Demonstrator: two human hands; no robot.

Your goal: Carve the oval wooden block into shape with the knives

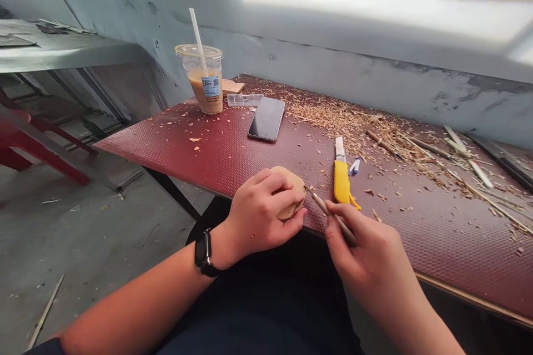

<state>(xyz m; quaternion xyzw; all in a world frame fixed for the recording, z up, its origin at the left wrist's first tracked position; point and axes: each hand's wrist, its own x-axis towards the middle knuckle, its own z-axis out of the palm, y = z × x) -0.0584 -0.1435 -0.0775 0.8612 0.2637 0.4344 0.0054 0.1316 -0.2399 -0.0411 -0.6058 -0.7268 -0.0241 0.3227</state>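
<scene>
My left hand (266,208) is wrapped around a pale, rounded piece of wood (291,177) at the front edge of the red table. The palm and fingers cover much of the wood. In my right hand (362,244) is a carving tool (322,205) with a slim light handle, gripped like a pen. Its thin metal tip is at the right side of the wood; whether it cuts in cannot be made out. A yellow utility knife (342,180) with its blade out lies just beyond my right hand, beside a small blue-and-white item (355,166).
Wood shavings (345,122) cover the back of the red table (200,150). A phone (267,119), an iced drink cup (206,86) with a straw and a clear plastic case (245,100) stand back left. Another wooden-handled tool (383,143) and thin strips lie right.
</scene>
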